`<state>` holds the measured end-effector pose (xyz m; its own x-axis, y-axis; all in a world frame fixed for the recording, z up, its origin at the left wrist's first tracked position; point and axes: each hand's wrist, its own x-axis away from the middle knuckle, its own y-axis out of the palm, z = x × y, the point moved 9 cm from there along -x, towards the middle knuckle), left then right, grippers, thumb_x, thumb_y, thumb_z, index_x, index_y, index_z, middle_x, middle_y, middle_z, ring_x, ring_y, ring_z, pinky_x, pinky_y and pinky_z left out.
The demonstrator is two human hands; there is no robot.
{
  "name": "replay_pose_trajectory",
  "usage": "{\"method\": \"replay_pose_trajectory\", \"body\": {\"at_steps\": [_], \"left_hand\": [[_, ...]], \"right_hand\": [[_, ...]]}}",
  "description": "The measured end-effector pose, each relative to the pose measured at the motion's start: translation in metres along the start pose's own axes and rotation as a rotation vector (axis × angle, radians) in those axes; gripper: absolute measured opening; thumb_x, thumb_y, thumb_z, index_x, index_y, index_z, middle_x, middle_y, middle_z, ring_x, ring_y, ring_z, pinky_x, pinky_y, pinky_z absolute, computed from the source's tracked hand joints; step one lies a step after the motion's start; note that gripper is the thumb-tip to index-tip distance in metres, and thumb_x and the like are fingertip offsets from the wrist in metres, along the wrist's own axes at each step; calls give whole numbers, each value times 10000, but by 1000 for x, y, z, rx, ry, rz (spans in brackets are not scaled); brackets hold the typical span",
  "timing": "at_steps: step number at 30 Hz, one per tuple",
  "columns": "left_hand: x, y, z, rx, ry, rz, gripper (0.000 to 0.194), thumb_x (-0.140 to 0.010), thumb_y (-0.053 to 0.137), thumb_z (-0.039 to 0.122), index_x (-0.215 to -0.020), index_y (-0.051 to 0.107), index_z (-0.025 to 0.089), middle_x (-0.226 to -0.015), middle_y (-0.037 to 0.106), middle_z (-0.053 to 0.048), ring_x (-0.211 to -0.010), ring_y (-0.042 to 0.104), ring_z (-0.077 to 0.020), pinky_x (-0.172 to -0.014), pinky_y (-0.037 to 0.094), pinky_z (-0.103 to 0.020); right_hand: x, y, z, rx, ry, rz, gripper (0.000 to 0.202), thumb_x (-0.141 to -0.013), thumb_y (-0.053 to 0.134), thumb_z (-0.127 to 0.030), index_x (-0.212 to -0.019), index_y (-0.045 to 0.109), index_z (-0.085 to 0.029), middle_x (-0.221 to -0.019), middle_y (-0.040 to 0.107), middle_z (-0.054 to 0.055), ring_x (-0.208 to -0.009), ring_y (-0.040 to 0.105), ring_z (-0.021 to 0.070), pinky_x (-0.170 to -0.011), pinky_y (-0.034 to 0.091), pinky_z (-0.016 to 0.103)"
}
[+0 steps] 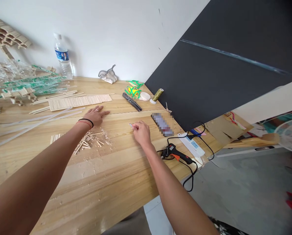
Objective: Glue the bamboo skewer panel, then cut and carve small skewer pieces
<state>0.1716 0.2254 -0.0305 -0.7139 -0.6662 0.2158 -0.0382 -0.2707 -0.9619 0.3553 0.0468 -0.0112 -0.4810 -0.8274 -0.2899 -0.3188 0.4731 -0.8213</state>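
My left hand (pixel 95 117) lies on the wooden table with its fingers spread, just below a flat panel of thin wooden sticks (pixel 81 102). It grips nothing that I can see. My right hand (pixel 141 133) is closed in a pinch above the tabletop. From its fingertips pokes a short whitish piece (pixel 130 125), too small to name surely. Under my left forearm lies a pile of short cut wooden sticks (pixel 85 143), with shavings around it. A utility knife (pixel 131 101) lies beyond and between my hands.
Right of my right hand are a phone (pixel 162 124), a black glue gun (pixel 176 152) with its cable, and a white power strip (pixel 192 145). A thread spool (pixel 157 96) and tape roll (pixel 144 96) stand behind. Clear glue sticks (pixel 38 122), a bottle (pixel 62 58) and plastic wrappers (pixel 33 83) occupy the left.
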Motion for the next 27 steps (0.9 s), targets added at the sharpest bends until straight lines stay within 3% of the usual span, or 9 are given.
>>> {"method": "replay_pose_trajectory", "body": {"at_steps": [4,11,14,22,27], "left_hand": [[2,-1,1,-6,-8,2,646,-1006,371,240,-1627,311,411,-1756,195,33,-1618,161,-280,-1293,176,-464],[2,-1,1,-8,-12,-2,657,-998,391,220,-1623,321,407,-1760,176,26,-1619,156,-287,-1298,179,-459],[2,-1,1,-8,-16,2,659,-994,396,214,-1618,330,416,-1758,184,37,-1620,153,-280,-1299,181,-451],[1,-2,1,-13,-17,7,666,-989,398,194,-1621,336,395,-1753,206,22,-1617,171,-281,-1298,181,-447],[0,1,0,-19,-2,29,673,-974,399,166,-1608,370,390,-1745,237,5,-1612,188,-278,-1286,212,-449]], "right_hand": [[5,-4,1,-22,-8,16,211,-859,597,-100,-886,772,-216,-903,681,37,-831,623,187,-806,479,291],[-11,-13,34,33,126,102,180,-807,577,-79,-843,714,-190,-901,654,65,-847,596,218,-857,481,339],[-10,-10,29,33,121,86,184,-803,581,-75,-819,720,-194,-892,654,58,-839,603,215,-850,481,335],[19,4,-12,2,34,19,224,-824,583,-54,-835,740,-213,-906,663,35,-822,621,187,-780,476,288],[-5,-8,3,18,72,50,180,-845,606,-78,-882,740,-192,-910,683,47,-858,624,196,-833,479,298]]}}
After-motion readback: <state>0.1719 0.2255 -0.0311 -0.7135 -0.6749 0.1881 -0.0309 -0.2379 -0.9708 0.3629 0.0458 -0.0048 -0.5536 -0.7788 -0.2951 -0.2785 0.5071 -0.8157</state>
